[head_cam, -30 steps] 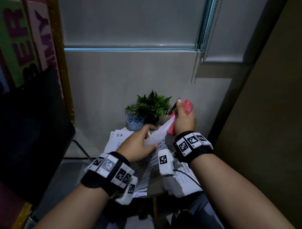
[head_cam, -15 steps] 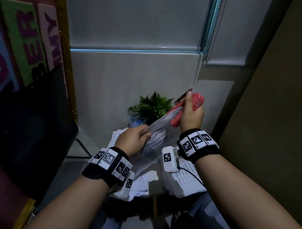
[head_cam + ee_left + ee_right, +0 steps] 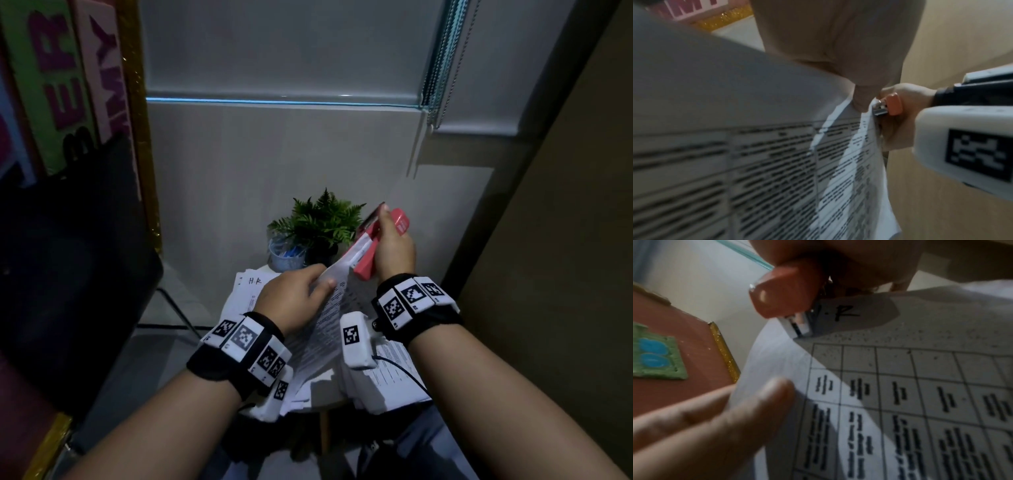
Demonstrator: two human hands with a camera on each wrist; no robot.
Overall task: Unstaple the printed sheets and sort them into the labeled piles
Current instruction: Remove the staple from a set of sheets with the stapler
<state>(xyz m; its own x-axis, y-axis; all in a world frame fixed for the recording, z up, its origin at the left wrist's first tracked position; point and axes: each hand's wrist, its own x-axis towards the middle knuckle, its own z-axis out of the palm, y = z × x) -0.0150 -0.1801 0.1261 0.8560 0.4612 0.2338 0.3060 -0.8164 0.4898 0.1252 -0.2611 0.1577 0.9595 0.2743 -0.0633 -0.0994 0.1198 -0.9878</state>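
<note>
While raised above the small table (image 3: 329,399), stapled printed sheets (image 3: 329,308) pinched at the top edge by left hand (image 3: 291,301).
Clenched in right hand (image 3: 394,250): coral stapler (image 3: 368,255), metal tip touching the sheets' corner beside a handwritten "R". Underneath, paper piles (image 3: 246,291), one marked "HR"; behind, potted fern (image 3: 322,222).

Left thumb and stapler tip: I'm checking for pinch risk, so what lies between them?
In the left wrist view, only the sheets' corner lies between the left thumb and stapler tip.
</note>
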